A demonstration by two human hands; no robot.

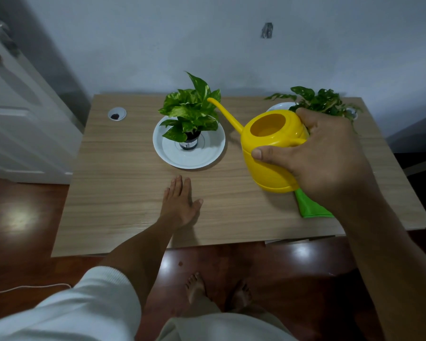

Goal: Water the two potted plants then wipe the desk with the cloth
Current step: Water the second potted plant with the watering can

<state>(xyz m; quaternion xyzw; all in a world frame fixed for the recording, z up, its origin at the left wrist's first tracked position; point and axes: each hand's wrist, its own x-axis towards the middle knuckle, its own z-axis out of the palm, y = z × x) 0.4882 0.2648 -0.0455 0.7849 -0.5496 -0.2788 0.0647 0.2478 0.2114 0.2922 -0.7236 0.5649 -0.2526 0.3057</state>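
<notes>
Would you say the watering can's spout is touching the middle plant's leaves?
Cannot tell: in the head view the spout tip overlaps the leaves, with depth unclear.

At the right of the frame the right hand (322, 153) grips a yellow watering can (271, 153) by its handle, its spout aimed toward the leafy plant (192, 112) standing on a white plate (172, 156) at centre. The left hand (180, 203) lies flat on the wooden desk (113, 193). A green cloth (310, 205) shows below the can; a second plant (320, 100) sits at upper right.
</notes>
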